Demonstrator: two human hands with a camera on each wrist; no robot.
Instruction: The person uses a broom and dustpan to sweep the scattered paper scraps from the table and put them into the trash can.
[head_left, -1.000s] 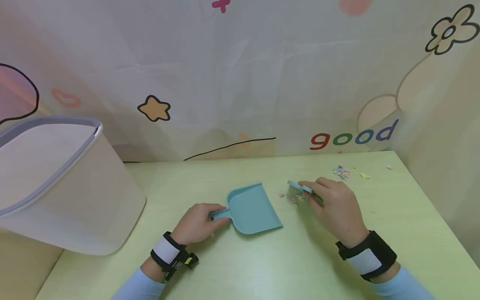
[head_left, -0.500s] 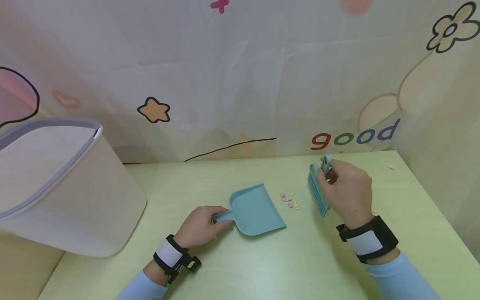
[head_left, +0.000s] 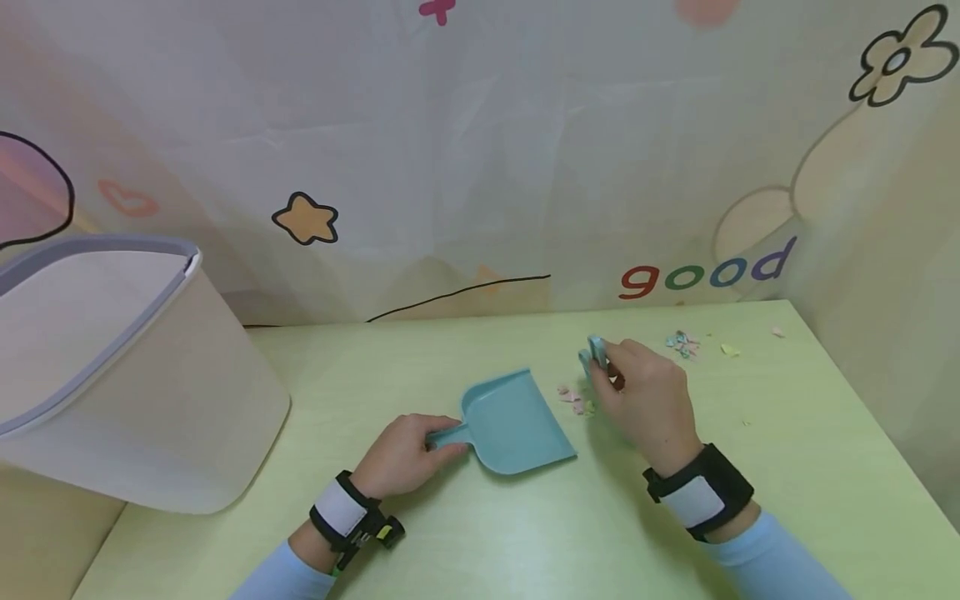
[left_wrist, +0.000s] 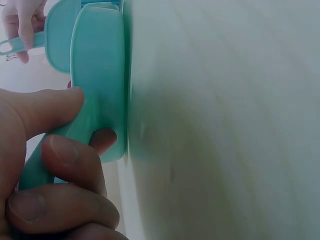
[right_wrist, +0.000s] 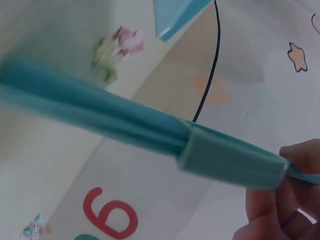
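On the green bench [head_left: 450, 533], left hand [head_left: 401, 457] gripping the dustpan [head_left: 517, 421] handle, keeping its lip flat toward the paper scraps [head_left: 576, 400], right hand [head_left: 645, 400] pinching the brush [head_left: 596, 354], angling bristles behind them.

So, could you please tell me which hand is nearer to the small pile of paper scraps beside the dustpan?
Right. The right hand holds the brush right beside the scraps; the left hand grips the dustpan handle, across the pan from them.
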